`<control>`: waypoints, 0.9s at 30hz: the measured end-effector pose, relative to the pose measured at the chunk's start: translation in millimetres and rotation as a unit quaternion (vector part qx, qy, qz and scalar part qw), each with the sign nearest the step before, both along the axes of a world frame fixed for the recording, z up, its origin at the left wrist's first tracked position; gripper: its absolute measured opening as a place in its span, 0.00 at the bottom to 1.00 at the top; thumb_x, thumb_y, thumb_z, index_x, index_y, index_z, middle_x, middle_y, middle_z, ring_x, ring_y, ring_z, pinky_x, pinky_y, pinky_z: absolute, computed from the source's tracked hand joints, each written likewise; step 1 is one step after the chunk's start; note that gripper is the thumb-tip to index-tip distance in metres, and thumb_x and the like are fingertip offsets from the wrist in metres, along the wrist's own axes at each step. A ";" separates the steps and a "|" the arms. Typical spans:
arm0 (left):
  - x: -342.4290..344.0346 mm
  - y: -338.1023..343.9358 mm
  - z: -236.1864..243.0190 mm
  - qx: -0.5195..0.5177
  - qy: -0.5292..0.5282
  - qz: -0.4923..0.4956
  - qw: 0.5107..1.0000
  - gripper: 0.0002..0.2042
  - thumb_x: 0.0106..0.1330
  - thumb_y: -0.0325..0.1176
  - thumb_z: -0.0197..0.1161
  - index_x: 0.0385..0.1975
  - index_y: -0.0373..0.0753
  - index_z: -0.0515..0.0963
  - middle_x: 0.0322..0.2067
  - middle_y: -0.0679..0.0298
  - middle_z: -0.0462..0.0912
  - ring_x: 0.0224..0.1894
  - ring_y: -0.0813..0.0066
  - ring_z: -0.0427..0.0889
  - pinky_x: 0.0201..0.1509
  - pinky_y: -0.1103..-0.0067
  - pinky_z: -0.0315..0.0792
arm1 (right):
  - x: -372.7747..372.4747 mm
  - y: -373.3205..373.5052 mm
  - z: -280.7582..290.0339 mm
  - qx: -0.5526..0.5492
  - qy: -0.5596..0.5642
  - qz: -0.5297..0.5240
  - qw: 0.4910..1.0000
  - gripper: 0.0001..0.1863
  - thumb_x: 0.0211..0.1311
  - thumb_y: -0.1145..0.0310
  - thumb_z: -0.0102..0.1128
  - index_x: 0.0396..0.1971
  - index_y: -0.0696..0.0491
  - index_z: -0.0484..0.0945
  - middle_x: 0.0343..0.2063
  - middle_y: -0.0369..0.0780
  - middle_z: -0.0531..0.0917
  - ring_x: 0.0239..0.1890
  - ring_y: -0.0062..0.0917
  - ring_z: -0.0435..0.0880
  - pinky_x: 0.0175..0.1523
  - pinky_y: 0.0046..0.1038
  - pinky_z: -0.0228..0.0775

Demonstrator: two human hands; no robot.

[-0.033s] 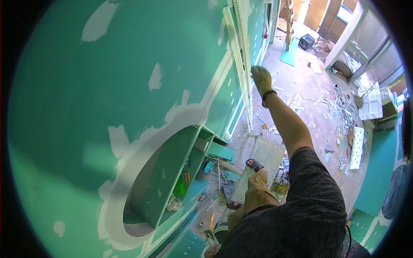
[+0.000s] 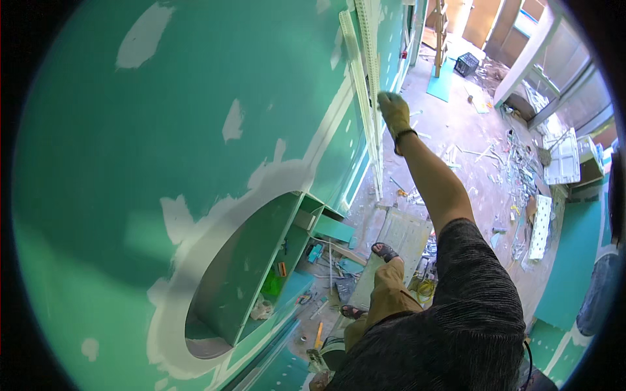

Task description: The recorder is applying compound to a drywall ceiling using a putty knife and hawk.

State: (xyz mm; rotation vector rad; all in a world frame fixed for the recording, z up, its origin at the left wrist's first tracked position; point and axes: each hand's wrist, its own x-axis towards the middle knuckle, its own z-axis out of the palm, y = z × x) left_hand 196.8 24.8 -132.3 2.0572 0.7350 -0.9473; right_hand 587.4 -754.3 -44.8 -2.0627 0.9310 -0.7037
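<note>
Stretched out ahead, my right hand wears a yellowish work glove, its fingers curled closed. Its fingertips meet the edge of several long white perforated corner beads, which lean against the green drywall. What lies inside that fist, if anything, is hidden. At the lower edge, a small skin-coloured patch beside my shirt may be part of my left hand; its fingers cannot be made out. Just above this patch is a plaster-stained tool, perhaps a putty knife.
An arched niche with side shelves opens in the wall. My sandalled feet stand near a worn board. Beside my legs is a dark bucket. Debris litters the floor; farther off are a black crate and a wooden ladder.
My right hand has shifted slightly up and left, closer to the white corner beads. The view has turned a little; the beads still lean in place.
</note>
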 end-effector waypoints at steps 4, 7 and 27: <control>1.9 -40.3 -7.1 0.008 -0.017 0.002 1.000 0.17 0.74 0.28 0.52 0.59 0.29 0.74 0.51 0.49 0.83 0.53 0.59 0.83 0.57 0.72 0.77 | 81.2 -2.4 46.7 0.107 -0.094 -0.022 0.990 0.24 0.62 0.48 0.60 0.48 0.50 0.87 0.41 0.45 0.89 0.47 0.36 0.87 0.56 0.34 0.75; 3.7 -70.2 -15.9 0.003 -0.029 -0.011 1.000 0.17 0.74 0.28 0.52 0.59 0.29 0.75 0.51 0.49 0.83 0.53 0.59 0.83 0.57 0.72 0.77 | 116.6 -30.3 53.7 0.023 -0.052 -0.008 0.998 0.25 0.59 0.45 0.65 0.47 0.50 0.86 0.45 0.45 0.88 0.51 0.37 0.86 0.57 0.37 0.75; -14.3 -117.4 -29.6 0.001 -0.113 -0.118 0.987 0.16 0.74 0.30 0.53 0.58 0.31 0.76 0.49 0.51 0.84 0.50 0.59 0.84 0.56 0.71 0.77 | 166.2 -68.4 53.1 -0.063 0.176 0.032 0.982 0.26 0.61 0.42 0.54 0.47 0.46 0.86 0.47 0.46 0.87 0.53 0.45 0.84 0.57 0.42 0.74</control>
